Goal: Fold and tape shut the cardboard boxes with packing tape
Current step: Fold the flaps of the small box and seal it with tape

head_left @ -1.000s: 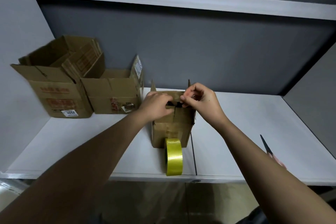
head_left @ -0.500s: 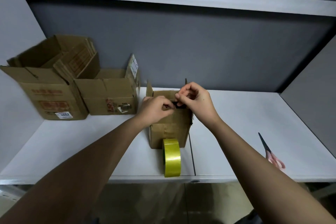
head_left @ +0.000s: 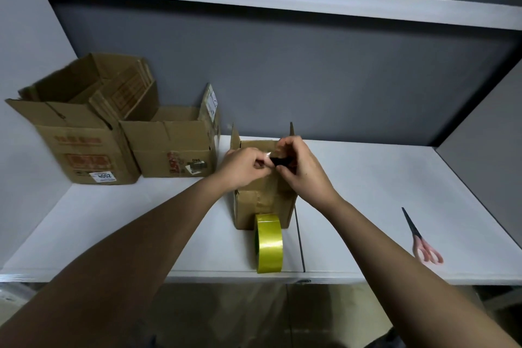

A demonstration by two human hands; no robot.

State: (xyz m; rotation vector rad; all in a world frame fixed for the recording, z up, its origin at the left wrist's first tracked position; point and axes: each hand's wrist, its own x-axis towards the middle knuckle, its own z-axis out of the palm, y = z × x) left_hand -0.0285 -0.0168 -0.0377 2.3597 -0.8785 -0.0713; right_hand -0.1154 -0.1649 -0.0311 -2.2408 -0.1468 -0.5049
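Box (head_left: 264, 200) under both pinching hands (head_left: 275, 168)

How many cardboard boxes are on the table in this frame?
3. A large open box at the far left, a smaller open box beside it, and a small box at centre under both hands, behind the yellow tape roll. None seems hidden.

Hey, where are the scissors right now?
In the head view, the scissors lie flat on the white table, far right near its front edge, apart from the small box and right hand.
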